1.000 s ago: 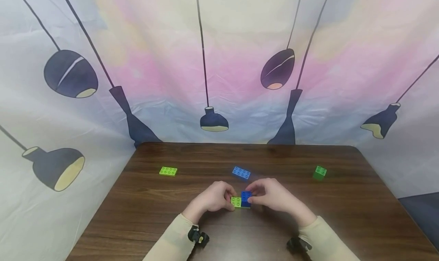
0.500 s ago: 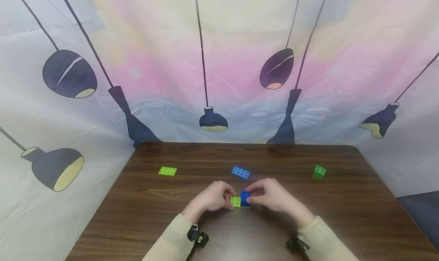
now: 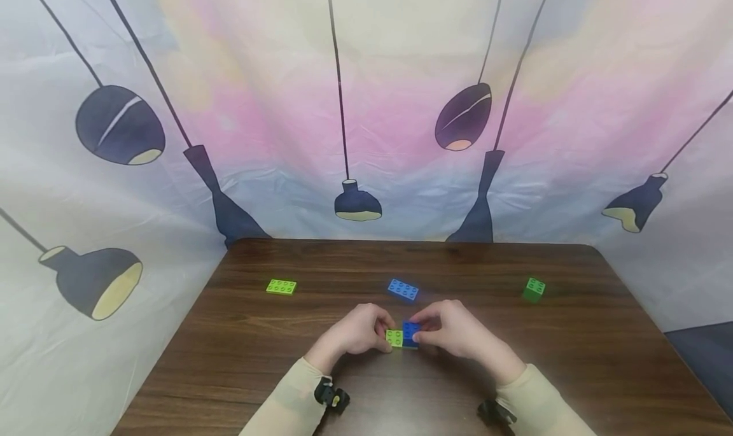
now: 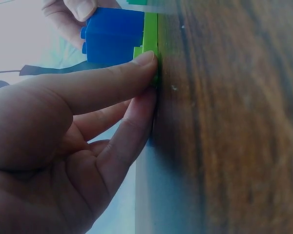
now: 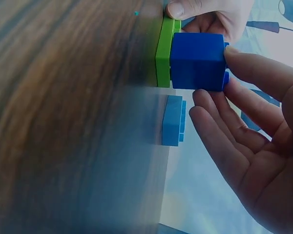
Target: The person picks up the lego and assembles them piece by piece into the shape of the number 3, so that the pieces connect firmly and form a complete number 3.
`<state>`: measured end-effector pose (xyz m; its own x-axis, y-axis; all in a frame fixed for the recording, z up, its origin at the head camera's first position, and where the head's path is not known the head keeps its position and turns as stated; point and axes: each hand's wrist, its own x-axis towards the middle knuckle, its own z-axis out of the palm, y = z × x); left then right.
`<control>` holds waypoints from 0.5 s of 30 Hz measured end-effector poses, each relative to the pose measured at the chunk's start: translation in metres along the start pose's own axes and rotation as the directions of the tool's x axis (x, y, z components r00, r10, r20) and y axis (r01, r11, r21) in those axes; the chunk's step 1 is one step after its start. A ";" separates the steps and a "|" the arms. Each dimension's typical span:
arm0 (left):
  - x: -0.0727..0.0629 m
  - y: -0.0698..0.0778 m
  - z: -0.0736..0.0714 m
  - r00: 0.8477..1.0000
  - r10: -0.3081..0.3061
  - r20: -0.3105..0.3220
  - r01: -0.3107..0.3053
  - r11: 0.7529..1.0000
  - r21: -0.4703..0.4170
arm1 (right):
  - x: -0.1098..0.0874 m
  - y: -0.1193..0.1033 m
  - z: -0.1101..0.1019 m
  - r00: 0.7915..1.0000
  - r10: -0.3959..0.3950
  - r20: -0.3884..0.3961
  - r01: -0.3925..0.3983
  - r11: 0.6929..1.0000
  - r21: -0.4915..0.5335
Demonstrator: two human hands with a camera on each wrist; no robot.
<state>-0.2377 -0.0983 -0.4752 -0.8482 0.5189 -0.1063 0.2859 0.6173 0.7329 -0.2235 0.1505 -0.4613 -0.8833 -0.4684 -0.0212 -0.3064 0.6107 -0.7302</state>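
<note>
A lime-green studded plate (image 3: pixel 394 338) lies flat on the table near its middle, with a dark blue brick (image 3: pixel 410 334) standing on its right half. My left hand (image 3: pixel 361 329) pinches the plate's left end between thumb and fingers. On the brick's right side my right hand (image 3: pixel 458 328) holds it by thumb and fingertips. Seen from the right wrist, the blue brick (image 5: pixel 198 61) sits against the studded face of the lime plate (image 5: pixel 163 53); a thin gap may show, but I cannot tell whether it is fully pressed down.
Farther back on the wooden table (image 3: pixel 332 264) lie another lime plate (image 3: pixel 281 287) at left, a light blue plate (image 3: pixel 403 289) just beyond the hands, and a green brick (image 3: pixel 534 289) at right. A printed cloth (image 3: pixel 275 137) hangs behind the table.
</note>
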 end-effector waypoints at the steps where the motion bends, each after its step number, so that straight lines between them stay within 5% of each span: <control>1: 0.000 0.000 0.000 1.000 0.003 0.000 -0.003 1.000 0.001 | 0.000 -0.001 0.000 1.000 0.001 -0.004 -0.001 1.000 -0.005; 15: -0.001 0.000 0.000 1.000 0.009 0.009 -0.009 1.000 0.005 | 0.007 -0.005 -0.002 0.999 0.025 0.029 -0.026 1.000 0.014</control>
<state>-0.2368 -0.0985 -0.4751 -0.8414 0.5301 -0.1055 0.2959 0.6152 0.7308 -0.2289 0.1457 -0.4560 -0.8802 -0.4708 -0.0594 -0.2786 0.6139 -0.7386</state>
